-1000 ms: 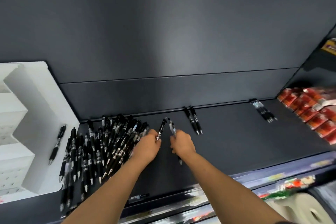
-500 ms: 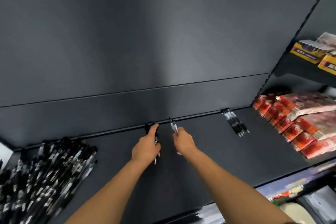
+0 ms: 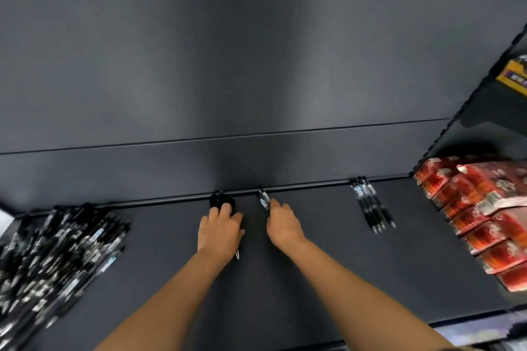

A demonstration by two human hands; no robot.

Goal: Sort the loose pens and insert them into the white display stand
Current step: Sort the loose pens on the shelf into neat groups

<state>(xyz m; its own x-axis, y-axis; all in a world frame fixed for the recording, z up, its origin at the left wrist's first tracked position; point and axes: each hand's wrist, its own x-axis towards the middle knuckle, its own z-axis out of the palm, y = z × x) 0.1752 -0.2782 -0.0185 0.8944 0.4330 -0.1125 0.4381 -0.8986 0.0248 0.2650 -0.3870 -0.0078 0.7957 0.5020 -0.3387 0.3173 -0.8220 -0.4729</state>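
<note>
Black pens: left grip curled round them — line tips up at shelf back.
Clear pen: right grip pinches it — lay it apart.

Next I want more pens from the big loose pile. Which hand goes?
Left, probably. The left hand, though gripping a few pens, is nearer the loose pile on its side; the right hand pinches a pen and would cross over.

Pen pile at left of shelf. My left hand mid-shelf, on pen cluster against back edge. My right hand just right, single pen at fingertips. Pen row further right; packets far right.
</note>
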